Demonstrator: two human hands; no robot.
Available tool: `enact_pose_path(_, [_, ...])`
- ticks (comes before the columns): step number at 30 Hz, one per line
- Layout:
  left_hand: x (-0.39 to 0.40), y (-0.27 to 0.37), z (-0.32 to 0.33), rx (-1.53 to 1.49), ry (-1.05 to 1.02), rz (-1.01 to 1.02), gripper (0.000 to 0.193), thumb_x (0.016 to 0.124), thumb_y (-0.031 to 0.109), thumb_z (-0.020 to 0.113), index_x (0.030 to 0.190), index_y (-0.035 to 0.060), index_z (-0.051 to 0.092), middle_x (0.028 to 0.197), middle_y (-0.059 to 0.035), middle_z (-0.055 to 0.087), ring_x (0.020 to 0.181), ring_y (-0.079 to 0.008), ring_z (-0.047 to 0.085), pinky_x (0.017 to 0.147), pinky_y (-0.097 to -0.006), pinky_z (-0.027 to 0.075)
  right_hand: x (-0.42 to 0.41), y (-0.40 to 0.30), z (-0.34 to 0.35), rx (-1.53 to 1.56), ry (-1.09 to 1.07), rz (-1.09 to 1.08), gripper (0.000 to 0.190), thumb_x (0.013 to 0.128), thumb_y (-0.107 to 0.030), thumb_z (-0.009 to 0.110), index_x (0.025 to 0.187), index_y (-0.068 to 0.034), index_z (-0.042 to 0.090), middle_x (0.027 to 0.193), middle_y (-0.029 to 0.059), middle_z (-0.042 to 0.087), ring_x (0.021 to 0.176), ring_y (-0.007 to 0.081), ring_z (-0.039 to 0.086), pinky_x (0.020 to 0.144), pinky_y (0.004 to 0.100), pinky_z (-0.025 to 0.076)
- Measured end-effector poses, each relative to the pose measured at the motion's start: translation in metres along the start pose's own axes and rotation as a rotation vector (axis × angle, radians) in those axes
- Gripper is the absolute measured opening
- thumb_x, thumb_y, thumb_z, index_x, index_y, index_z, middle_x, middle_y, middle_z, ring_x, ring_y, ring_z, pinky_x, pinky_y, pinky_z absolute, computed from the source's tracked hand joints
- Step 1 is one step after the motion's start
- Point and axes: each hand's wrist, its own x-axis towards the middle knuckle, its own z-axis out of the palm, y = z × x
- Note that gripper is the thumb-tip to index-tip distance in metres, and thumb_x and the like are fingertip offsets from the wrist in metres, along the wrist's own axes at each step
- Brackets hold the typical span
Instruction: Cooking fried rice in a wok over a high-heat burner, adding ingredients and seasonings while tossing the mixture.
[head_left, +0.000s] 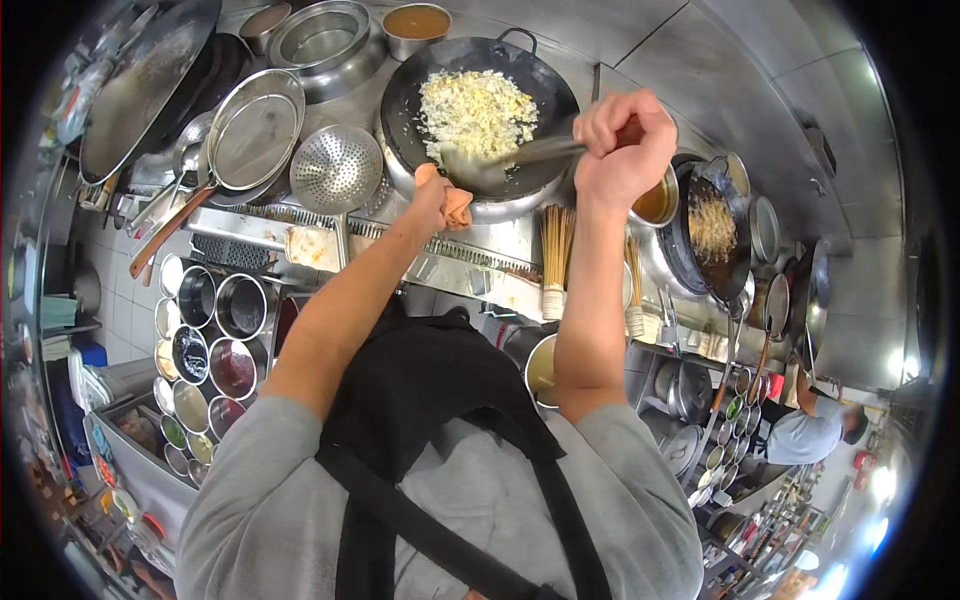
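Note:
Before me a black wok (551, 82) sits on the steel range. A loose heap of fried rice with yellow egg bits (480, 112) spreads over its middle. My left hand (429, 201) grips an orange cloth (456, 208) at the wok's near rim; the cloth hides what lies beneath. Raised over the wok's right side, my right hand (624, 142) is closed around the handle of a metal wok utensil (536, 152). Motion blurs the utensil's head, low in the wok against the rice, so its exact shape cannot be told.
Left of the wok lie a perforated ladle (336, 169) and a wood-handled strainer (256, 131). Bamboo brushes (556, 255) stand by the range's front edge. Seasoning pots (240, 306) cluster at lower left. Another wok with food (712, 225) sits right; a co-worker (806, 431) stands farther off.

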Motion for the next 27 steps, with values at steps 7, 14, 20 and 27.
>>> enact_pose_path(7, [-0.164, 0.030, 0.068, -0.055, 0.083, -0.363, 0.029, 0.099, 0.025, 0.039, 0.095, 0.0027, 0.057, 0.087, -0.0127, 0.064, 0.073, -0.0282, 0.062, 0.067, -0.0444, 0.052, 0.018, -0.046, -0.009, -0.083, 0.094, 0.207, 0.037, 0.089, -0.036, 0.040, 0.064, -0.009, 0.043, 0.051, 0.0006, 0.036, 0.043, 0.0128, 0.025, 0.046, 0.0319, 0.021])
enact_pose_path(14, [-0.066, -0.071, -0.084, 0.085, -0.038, -0.039, 0.054, 0.098, 0.052, 0.036, 0.067, 0.0106, 0.048, 0.055, -0.0062, 0.047, 0.048, -0.0247, 0.050, 0.040, -0.0382, 0.035, -0.037, 0.044, 0.015, -0.330, -0.272, -0.296, 0.027, 0.092, -0.020, 0.058, 0.077, 0.002, 0.054, 0.058, 0.0070, 0.050, 0.049, 0.0132, 0.044, 0.046, 0.0271, 0.032])
enact_pose_path(20, [-0.176, -0.018, -0.010, -0.195, -0.435, -0.383, 0.028, 0.093, 0.029, 0.039, 0.092, 0.0086, 0.059, 0.073, -0.0077, 0.059, 0.059, -0.0242, 0.058, 0.052, -0.0407, 0.047, 0.053, 0.018, -0.017, -0.070, -0.066, 0.252, 0.031, 0.095, -0.018, 0.043, 0.072, 0.001, 0.051, 0.052, 0.0047, 0.039, 0.044, 0.0123, 0.036, 0.043, 0.0299, 0.031])
enact_pose_path(27, [-0.037, -0.038, -0.080, 0.134, -0.206, -0.004, 0.017, 0.092, 0.022, 0.048, 0.092, 0.0071, 0.056, 0.080, -0.0081, 0.062, 0.062, -0.0232, 0.060, 0.052, -0.0391, 0.051, 0.092, 0.060, 0.047, -0.430, -0.107, -0.049, 0.034, 0.096, -0.020, 0.045, 0.065, -0.005, 0.043, 0.051, 0.0031, 0.037, 0.042, 0.0125, 0.034, 0.042, 0.0328, 0.032])
